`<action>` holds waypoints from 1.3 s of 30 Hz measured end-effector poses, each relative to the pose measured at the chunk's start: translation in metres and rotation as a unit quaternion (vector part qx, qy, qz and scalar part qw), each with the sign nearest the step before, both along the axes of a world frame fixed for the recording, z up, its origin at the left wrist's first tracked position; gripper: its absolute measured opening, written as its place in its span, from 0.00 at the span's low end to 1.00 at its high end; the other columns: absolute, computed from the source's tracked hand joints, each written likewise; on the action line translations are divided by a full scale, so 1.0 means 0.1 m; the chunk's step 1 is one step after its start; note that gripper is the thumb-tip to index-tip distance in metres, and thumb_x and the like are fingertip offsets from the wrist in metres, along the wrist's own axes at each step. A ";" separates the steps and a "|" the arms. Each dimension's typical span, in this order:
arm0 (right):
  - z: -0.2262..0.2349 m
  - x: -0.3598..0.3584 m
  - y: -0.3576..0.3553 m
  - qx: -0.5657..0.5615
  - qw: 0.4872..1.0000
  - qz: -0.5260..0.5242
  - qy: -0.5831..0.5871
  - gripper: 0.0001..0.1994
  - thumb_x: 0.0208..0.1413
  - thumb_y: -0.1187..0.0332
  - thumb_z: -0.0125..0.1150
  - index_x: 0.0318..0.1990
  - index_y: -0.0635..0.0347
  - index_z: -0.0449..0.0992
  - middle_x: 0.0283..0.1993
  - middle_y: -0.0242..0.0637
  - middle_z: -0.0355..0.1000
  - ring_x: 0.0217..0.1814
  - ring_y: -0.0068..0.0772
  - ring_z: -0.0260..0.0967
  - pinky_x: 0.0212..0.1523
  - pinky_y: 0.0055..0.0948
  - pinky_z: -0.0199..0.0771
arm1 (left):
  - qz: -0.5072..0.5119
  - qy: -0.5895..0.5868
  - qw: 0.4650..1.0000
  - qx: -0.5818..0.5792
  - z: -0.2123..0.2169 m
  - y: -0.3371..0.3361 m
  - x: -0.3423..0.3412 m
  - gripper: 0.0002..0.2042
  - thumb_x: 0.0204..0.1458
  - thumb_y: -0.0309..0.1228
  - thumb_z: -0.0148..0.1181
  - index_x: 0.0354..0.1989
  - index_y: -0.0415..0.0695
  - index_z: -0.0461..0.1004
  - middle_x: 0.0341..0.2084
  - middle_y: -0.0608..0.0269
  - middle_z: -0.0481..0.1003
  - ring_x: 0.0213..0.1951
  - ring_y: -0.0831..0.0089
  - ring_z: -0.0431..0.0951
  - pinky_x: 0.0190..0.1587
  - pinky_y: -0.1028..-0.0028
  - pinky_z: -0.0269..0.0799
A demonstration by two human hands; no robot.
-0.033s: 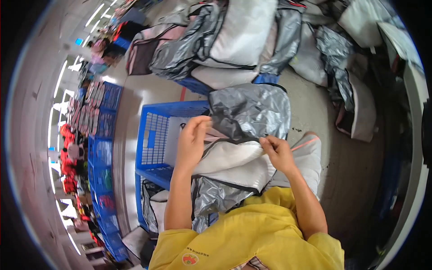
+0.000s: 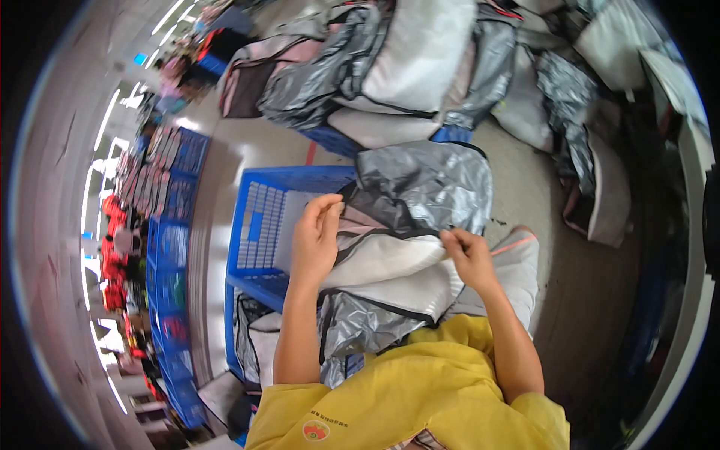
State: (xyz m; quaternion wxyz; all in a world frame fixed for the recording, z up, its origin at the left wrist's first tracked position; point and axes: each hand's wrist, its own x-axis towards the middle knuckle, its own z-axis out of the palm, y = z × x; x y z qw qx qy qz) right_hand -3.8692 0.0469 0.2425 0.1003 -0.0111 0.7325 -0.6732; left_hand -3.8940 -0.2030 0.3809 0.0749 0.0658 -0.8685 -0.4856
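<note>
Yellow shirt (image 2: 420, 390) at 6 o'clock, nearest the camera; both bare forearms rising from it.

Left hand (image 2: 315, 240) just left of centre, fingers together and curled over the left edge of a silver-grey bag (image 2: 420, 187) with white lining and black piping. Right hand (image 2: 469, 255) just right of centre, thumb and fingertips pinched on the piped edge at the bag's mouth. Bag held between the two hands, above a blue crate (image 2: 259, 225) at 9 o'clock from the hands, its far flap standing up toward 12.

Handling, judged: soft, padded, light; foil-like skin creased and probably slippery; no stiffness, flops where unsupported. Best hold at the piped rim or seam, not the slick panel; two-handed grip needed to keep the mouth open.

More folded bags (image 2: 352, 330) of the same kind below the hands, in a second crate toward 7 o'clock.

Farther out: heap of like bags (image 2: 390, 67) at 12 o'clock, on the floor (image 2: 585, 300); more of them at 2 o'clock. Row of blue crates (image 2: 169, 225) with red and dark goods along 9 o'clock, too small to identify.
</note>
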 end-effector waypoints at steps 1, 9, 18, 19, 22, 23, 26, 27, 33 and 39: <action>-0.01 0.02 0.00 -0.011 0.999 -0.031 -0.027 0.16 0.68 0.61 0.60 0.32 0.66 0.76 0.21 0.30 0.63 0.25 0.19 0.54 0.26 0.28 0.58 | 0.025 -0.021 0.999 -0.036 0.07 -0.15 0.14 0.12 0.67 0.31 0.57 0.52 0.35 0.74 0.39 0.59 0.80 0.43 0.74 0.80 0.48 0.77 0.74; 0.07 -0.21 -0.12 0.005 0.999 -0.020 0.025 0.21 0.71 0.58 0.58 0.28 0.67 0.71 0.23 0.21 0.58 0.28 0.15 0.50 0.26 0.25 0.52 | 0.098 -0.132 0.959 -0.231 -0.25 -0.35 1.49 0.48 0.49 0.49 0.74 0.70 0.32 0.53 0.66 0.32 0.60 0.67 0.35 0.61 0.67 0.50 0.59; 0.07 -0.59 -0.25 0.080 0.992 -0.028 0.094 0.21 0.71 0.60 0.58 0.30 0.71 0.72 0.22 0.29 0.60 0.30 0.17 0.51 0.27 0.28 0.54 | -0.118 -0.009 0.924 -0.363 -0.35 -0.25 1.65 0.18 0.44 0.27 0.68 0.47 0.50 0.81 0.56 0.63 0.73 0.66 0.50 0.63 0.66 0.52 0.59; 0.07 -0.66 -0.25 0.129 0.986 -0.042 0.100 0.21 0.71 0.60 0.57 0.31 0.72 0.73 0.21 0.34 0.61 0.28 0.19 0.51 0.26 0.30 0.55 | -0.120 0.016 0.926 -0.359 -0.34 -0.19 1.66 0.11 0.40 0.25 0.65 0.35 0.51 0.83 0.52 0.70 0.76 0.66 0.55 0.65 0.67 0.48 0.57; 0.05 -0.91 -0.27 0.209 0.969 -0.073 0.111 0.20 0.70 0.58 0.56 0.35 0.72 0.76 0.22 0.52 0.66 0.26 0.30 0.53 0.28 0.37 0.60 | -0.159 0.041 0.923 -0.347 -0.33 -0.08 1.80 0.06 0.41 0.24 0.64 0.28 0.50 0.82 0.46 0.71 0.78 0.65 0.57 0.66 0.68 0.43 0.54; 0.06 -0.96 -0.28 0.240 0.959 -0.089 0.119 0.20 0.70 0.57 0.56 0.37 0.71 0.77 0.25 0.56 0.69 0.25 0.37 0.56 0.30 0.39 0.63 | -0.159 0.052 0.932 -0.322 -0.35 -0.05 1.84 0.04 0.42 0.23 0.63 0.24 0.48 0.81 0.41 0.71 0.79 0.65 0.59 0.66 0.70 0.40 0.51; 0.03 -1.06 -0.32 0.254 0.951 -0.104 0.139 0.19 0.69 0.56 0.56 0.39 0.67 0.78 0.32 0.62 0.72 0.29 0.58 0.66 0.34 0.43 0.69 | -0.172 0.007 0.930 -0.324 -0.32 -0.05 1.89 0.04 0.42 0.23 0.62 0.24 0.48 0.81 0.36 0.73 0.80 0.66 0.61 0.65 0.70 0.40 0.51; 0.06 -1.04 -0.36 0.254 0.953 -0.098 0.131 0.19 0.69 0.56 0.56 0.38 0.67 0.78 0.30 0.61 0.71 0.27 0.50 0.64 0.33 0.42 0.68 | -0.171 -0.004 0.940 -0.296 -0.22 -0.06 1.88 0.07 0.42 0.20 0.61 0.28 0.48 0.81 0.34 0.70 0.80 0.61 0.62 0.72 0.68 0.43 0.55; -0.03 -0.96 -0.26 0.198 0.971 -0.085 0.105 0.19 0.69 0.58 0.58 0.36 0.70 0.77 0.24 0.52 0.68 0.27 0.33 0.57 0.32 0.36 0.66 | 0.055 0.155 0.959 -0.231 -0.13 -0.52 1.01 0.09 0.55 0.19 0.59 0.43 0.42 0.80 0.40 0.52 0.81 0.44 0.49 0.81 0.46 0.63 0.76; -0.02 -0.87 -0.18 0.201 0.959 -0.121 0.158 0.17 0.69 0.58 0.58 0.40 0.67 0.79 0.25 0.48 0.71 0.26 0.42 0.66 0.34 0.38 0.69 | -0.032 -0.030 0.989 -0.142 -0.48 -0.69 0.32 0.09 0.60 0.32 0.61 0.44 0.40 0.77 0.34 0.48 0.79 0.39 0.47 0.79 0.41 0.58 0.72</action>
